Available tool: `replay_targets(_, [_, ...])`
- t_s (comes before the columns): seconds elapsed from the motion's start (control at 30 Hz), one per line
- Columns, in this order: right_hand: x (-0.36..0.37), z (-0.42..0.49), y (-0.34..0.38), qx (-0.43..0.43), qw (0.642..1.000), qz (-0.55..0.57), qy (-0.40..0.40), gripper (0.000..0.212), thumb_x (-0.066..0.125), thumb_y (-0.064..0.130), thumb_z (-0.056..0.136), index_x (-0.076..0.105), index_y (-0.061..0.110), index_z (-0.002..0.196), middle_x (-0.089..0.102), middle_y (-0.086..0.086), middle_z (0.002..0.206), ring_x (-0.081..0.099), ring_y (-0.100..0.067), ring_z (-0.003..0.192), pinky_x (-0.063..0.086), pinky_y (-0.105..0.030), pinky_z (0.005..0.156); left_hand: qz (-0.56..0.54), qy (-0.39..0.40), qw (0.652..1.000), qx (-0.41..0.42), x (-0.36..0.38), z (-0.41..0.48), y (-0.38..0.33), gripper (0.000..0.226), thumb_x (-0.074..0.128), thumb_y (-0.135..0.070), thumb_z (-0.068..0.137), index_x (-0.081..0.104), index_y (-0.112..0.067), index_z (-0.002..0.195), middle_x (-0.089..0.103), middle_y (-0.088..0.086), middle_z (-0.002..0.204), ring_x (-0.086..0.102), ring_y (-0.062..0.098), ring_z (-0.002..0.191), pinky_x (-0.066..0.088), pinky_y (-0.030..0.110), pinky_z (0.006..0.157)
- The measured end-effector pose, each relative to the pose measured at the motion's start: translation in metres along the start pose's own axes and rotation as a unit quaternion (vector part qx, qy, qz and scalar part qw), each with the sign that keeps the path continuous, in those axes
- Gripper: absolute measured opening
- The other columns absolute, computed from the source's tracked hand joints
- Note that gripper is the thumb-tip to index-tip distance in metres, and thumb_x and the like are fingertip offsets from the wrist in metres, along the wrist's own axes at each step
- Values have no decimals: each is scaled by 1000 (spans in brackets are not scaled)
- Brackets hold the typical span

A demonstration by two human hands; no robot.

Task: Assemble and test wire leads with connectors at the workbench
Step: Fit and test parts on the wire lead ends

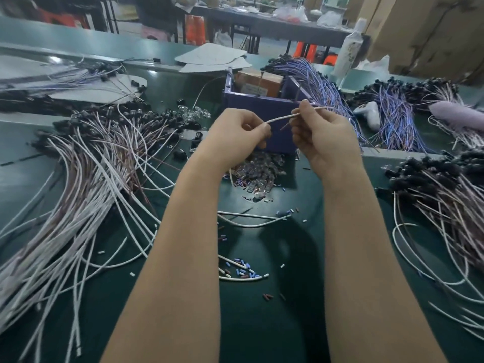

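Where the bench (pixel 262 323) is scanned from its left side, a loose pile of white and brown leads (pixel 91 184) is seen fanned across the green surface, many tipped with black caps at their far ends. Just right of that pile, the left hand (pixel 235 137) is raised above the bench with its fingers curled, and one end of a white wire (pixel 282 117) is pinched between its thumb and forefinger. That wire is held in the air between the two hands, in front of a purple box (pixel 262 106) and above a heap of small clear parts (pixel 254 174). Further along, the same wire is pinched by the right hand (pixel 322 134), and its far end runs on past those fingers to the right. A short brown wire end (pixel 285 126) is seen just under the fingertips. Whether a connector is already fitted cannot be told. To the right, blue wires (pixel 392 121) and capped leads (pixel 445 189) are laid in bundles.

The assembly step is judged to be in hand, with a single lead being readied at its end. For the next move, the pinched end would have to be kept steady and lined up finely with a small part, since both are thin and easily bent. Testing is judged not yet reached.
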State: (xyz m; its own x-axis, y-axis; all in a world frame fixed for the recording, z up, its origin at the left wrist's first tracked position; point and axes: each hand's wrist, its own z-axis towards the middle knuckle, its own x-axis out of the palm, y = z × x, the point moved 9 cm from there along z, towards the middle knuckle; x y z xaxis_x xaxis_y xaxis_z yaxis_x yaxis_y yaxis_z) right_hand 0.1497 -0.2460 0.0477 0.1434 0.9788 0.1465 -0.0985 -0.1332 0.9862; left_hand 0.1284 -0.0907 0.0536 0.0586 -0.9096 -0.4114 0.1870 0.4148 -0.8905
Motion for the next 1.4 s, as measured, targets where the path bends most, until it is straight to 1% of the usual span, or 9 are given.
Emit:
replay_targets(0.2, [11, 0, -1, -16, 999, -9, 28, 13, 64, 13, 90, 65, 11, 77, 63, 6, 55, 54, -3, 51, 46, -16, 53, -19, -54, 998, 5, -8, 1, -2, 23, 49, -19, 98, 68, -13, 88, 63, -7, 66, 46, -3, 48, 39, 15, 51])
replay_targets(0.33, [39, -8, -10, -5, 982, -105, 158, 6, 63, 9, 89, 66, 13, 86, 63, 4, 60, 52, -5, 54, 45, -16, 54, -79, -142, 987, 16, -26, 0, -5, 23, 49, -17, 98, 65, -15, 82, 61, -5, 71, 52, 5, 64, 43, 22, 67])
replay_targets(0.47, [68, -23, -19, -27, 948, -176, 265, 14, 61, 2, 87, 67, 12, 81, 64, 1, 63, 55, -13, 62, 46, -26, 61, -92, -100, 990, 36, -12, -2, -18, 21, 53, -20, 96, 67, -19, 81, 61, -11, 71, 56, 4, 71, 48, 26, 71])
replay_targets(0.6, [66, -18, -13, -62, 960, -169, 214, 16, 54, -6, 85, 67, 4, 87, 65, -16, 76, 58, -25, 71, 49, -39, 67, -81, -53, 995, 37, 0, -3, -23, 14, 55, -20, 95, 69, -19, 96, 69, 3, 92, 63, 19, 90, 54, 41, 85])
replay_targets(0.7, [43, -8, -2, -46, 992, -4, 118, 8, 60, 4, 89, 67, 4, 84, 68, -14, 77, 63, -21, 67, 55, -33, 66, -78, -53, 995, 25, -1, 0, -17, 23, 51, -23, 98, 61, -14, 115, 67, 5, 106, 64, 19, 100, 51, 40, 94])
replay_targets(0.83, [10, 0, 0, 1, 984, 176, 7, 11, 64, 6, 88, 65, 7, 76, 66, 2, 57, 58, -5, 49, 49, -16, 51, -48, 0, 999, -3, 4, -1, -2, 20, 47, -21, 99, 65, -13, 94, 64, -3, 73, 59, 0, 58, 48, 11, 59])
replay_targets(0.93, [3, 0, 1, 1, 984, 178, -11, 8, 63, 6, 88, 64, 8, 80, 65, 4, 54, 57, -3, 48, 49, -15, 51, -45, -10, 999, -2, 0, -1, 1, 25, 50, -20, 98, 65, -18, 79, 57, -5, 64, 49, 1, 51, 37, 9, 46])
replay_targets(1.17, [44, -11, -16, -15, 965, -175, 194, 8, 63, 12, 90, 67, 15, 83, 64, 3, 61, 55, -9, 59, 48, -19, 58, -111, -103, 988, 8, -14, -2, -6, 21, 53, -19, 96, 65, -15, 80, 60, -7, 67, 54, 5, 64, 48, 22, 67])
replay_targets(1.4, [52, -12, -15, -22, 972, -129, 193, 9, 63, 12, 90, 65, 12, 81, 65, 0, 63, 57, -8, 55, 48, -20, 58, -179, -68, 982, -7, -10, -2, -2, 16, 54, -15, 96, 67, -12, 88, 65, 6, 80, 58, 15, 70, 51, 27, 69])
